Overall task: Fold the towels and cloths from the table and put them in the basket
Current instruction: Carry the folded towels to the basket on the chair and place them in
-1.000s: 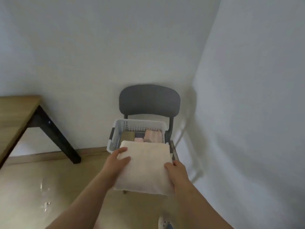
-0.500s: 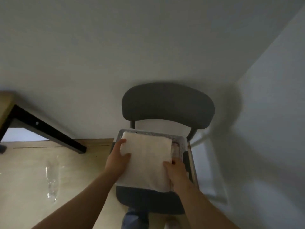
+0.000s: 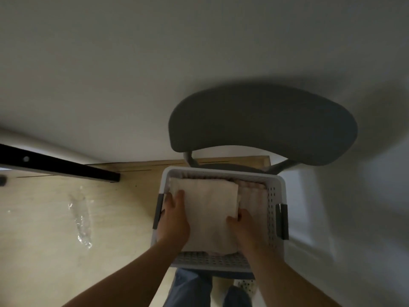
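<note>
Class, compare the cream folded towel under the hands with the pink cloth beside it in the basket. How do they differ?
The cream folded towel lies smooth on top, both hands on it; the pink cloth looks ribbed, sits lower, untouched. The cream one shows more area. Both lie inside the white perforated plastic basket.

Both forearms outstretched, left hand and right hand palms down.

Bare forearms, blue jeans
</note>
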Motion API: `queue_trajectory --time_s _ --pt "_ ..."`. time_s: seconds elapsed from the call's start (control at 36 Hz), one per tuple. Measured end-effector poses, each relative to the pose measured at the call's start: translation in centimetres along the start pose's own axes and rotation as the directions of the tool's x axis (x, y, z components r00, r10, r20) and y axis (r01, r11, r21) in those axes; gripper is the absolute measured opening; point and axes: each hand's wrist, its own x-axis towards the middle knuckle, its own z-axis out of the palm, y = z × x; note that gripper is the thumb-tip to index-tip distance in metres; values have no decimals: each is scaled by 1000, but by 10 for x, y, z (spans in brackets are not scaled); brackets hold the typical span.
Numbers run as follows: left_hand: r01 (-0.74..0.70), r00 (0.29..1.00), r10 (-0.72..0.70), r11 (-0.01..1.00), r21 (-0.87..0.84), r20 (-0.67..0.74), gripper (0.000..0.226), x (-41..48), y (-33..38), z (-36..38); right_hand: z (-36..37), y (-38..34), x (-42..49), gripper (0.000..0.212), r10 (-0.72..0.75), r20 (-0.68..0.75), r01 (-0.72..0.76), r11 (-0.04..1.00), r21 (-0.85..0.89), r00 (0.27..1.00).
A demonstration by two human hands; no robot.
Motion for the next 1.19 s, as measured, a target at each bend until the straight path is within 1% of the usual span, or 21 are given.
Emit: queue_trajectory --time_s 0.06,0.08,0.17,0.25,0.28,0.31,0.36,0.39,0.44,0.47,0.53,0.58,0.67,0.72,0.78,0.86,0.94,0.97,1.03,1.08,1.19 --pt "16 999 -17 1000 22 39 66 6 -4 2 1 1 3 34 1 -4 -1 1000 -27 1000" --pt "33 998 -33 999 -2 49 65 8 -5 3 1 2 4 34 0 -12 -1 1000 -25 1000" --pt "-35 998 33 998 43 51 66 8 -2 10 1 4 8 28 -3 -82 2 1000 -12 997" --pt "-83 996 85 990 110 -14 63 3 -1 16 0 7 8 18 -43 -159 40 999 -25 986" --pt "-61 997 65 995 73 -44 63 2 -2 19 0 9 7 18 -51 -174 47 998 -28 983" --pt "-40 998 45 995 94 -52 67 0 -3 20 0 11 6 18 -51 -183 48 999 -21 982" --pt "-35 996 55 963 267 -70 81 -5 -7 23 1 14 3 17 -35 -200 33 999 -12 979" --pt "-78 991 111 929 363 -69 82 -6 -10 24 0 15 0 14 -33 -218 29 999 -19 975" --pt "-132 985 168 884 450 -42 76 -6 -14 25 -1 19 -5 11 -37 -254 32 999 -21 967" --pt "-144 985 174 876 461 -22 72 -7 -15 24 -1 20 -10 15 -39 -271 36 999 -17 962" --pt "-158 985 171 891 425 9 65 -11 -14 18 -3 21 -21 34 -54 -298 54 998 -8 953" --pt "-144 989 146 941 305 17 58 -18 -10 10 -6 22 -34 43 -78 -325 89 996 18 943" --pt "-119 992 121 989 93 -18 53 -39 -4 -3 -7 26 -57 35 -124 -315 157 984 82 941" --pt "-122 991 121 992 -16 -63 47 -56 -4 -6 -7 29 -76 25 -172 -307 204 976 76 936" --pt "-134 987 123 986 -103 -106 41 -79 -6 -5 -7 36 -95 18 -211 -284 250 962 109 935" --pt "-154 980 113 950 -273 -162 36 -122 -12 0 -4 54 -125 16 -261 -237 301 942 148 936" --pt "-179 977 103 873 -455 -186 33 -173 -23 13 3 80 -158 18 -300 -192 335 924 185 934" --pt "-178 978 100 853 -491 -182 31 -189 -27 19 4 89 -170 16 -311 -185 347 913 213 932" --pt "-170 981 94 834 -525 -168 28 -222 -37 28 8 107 -196 7 -334 -167 368 892 262 928" --pt "-171 981 90 812 -558 -170 24 -250 -47 36 11 124 -223 10 -360 -160 392 880 270 919" --pt "-184 978 79 755 -630 -191 18 -300 -73 42 24 159 -268 3 -407 -170 439 862 255 897"
